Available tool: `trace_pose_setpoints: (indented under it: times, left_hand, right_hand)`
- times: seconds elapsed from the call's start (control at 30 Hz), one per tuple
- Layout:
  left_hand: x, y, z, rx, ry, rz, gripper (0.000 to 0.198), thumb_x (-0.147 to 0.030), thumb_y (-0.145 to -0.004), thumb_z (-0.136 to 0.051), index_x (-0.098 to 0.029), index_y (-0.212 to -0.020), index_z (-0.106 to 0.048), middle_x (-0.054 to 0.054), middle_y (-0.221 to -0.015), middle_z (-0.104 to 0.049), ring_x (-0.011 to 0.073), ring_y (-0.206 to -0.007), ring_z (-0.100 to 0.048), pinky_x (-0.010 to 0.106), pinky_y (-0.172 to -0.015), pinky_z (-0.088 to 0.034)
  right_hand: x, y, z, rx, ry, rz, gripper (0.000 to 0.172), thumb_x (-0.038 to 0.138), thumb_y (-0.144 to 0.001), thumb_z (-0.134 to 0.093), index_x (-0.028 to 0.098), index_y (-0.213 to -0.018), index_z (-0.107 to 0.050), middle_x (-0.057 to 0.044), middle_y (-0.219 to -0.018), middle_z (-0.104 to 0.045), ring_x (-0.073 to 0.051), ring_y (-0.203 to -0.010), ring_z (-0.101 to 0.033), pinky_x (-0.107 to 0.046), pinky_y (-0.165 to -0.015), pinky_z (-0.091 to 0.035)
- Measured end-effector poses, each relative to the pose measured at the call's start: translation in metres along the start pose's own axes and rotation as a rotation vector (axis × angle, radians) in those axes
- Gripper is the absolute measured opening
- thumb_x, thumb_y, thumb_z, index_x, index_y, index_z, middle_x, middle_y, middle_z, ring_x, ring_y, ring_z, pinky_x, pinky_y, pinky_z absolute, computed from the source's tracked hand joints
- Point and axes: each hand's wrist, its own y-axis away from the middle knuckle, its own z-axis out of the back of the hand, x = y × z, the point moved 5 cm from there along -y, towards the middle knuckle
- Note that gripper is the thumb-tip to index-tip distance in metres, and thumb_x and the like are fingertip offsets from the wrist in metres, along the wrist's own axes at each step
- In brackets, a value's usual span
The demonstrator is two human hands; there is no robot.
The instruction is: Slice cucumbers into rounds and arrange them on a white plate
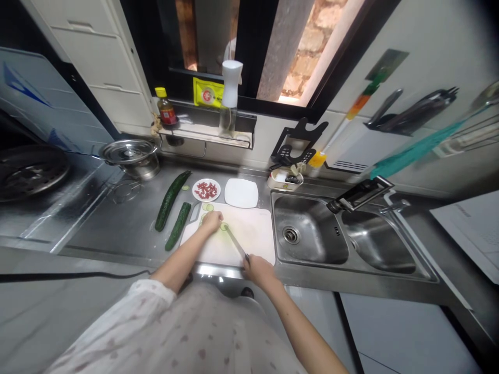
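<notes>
My left hand (211, 222) curls over a piece of cucumber (223, 226) on the white cutting board (253, 234), fingers closed on it. In my right hand (258, 269) is a knife (236, 243), gripped by the handle at the board's near edge, with the blade angled toward the cucumber piece. A few cut slices (208, 207) lie at the board's far left corner. Left of the board, two whole cucumbers (171, 200) (178, 226) rest on the steel counter.
Behind the board stand a small plate of red pieces (206, 189) and an empty white plate (241, 192). A double sink (312, 234) with a faucet (360, 193) lies to the right. A lidded pot (130, 156) and a stove are at left.
</notes>
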Motion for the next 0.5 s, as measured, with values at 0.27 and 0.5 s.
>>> trace_pose_setpoints:
  times: [0.27, 0.5]
  left_hand:
    - [0.0012, -0.0024, -0.0012, 0.009, -0.014, -0.001, 0.021, -0.019, -0.078, -0.057, -0.022, -0.096, -0.068, 0.006, -0.101, -0.069, 0.0192, -0.096, -0.062, 0.025, -0.08, -0.044]
    - [0.0002, -0.002, -0.0003, 0.012, -0.019, 0.005, 0.022, -0.018, -0.078, -0.057, -0.022, -0.097, -0.068, 0.006, -0.101, -0.069, 0.0192, -0.095, -0.062, 0.025, -0.08, -0.044]
  right_hand:
    - [0.0074, -0.0091, 0.0022, -0.001, -0.002, -0.002, 0.039, 0.034, -0.093, -0.036, 0.015, -0.109, -0.066, -0.016, -0.1, -0.07, -0.025, -0.096, -0.067, -0.031, -0.076, -0.046]
    - [0.0062, -0.0083, 0.0031, 0.031, -0.001, -0.01, 0.039, 0.036, -0.094, -0.036, 0.015, -0.109, -0.066, -0.016, -0.102, -0.07, -0.025, -0.097, -0.067, -0.031, -0.077, -0.047]
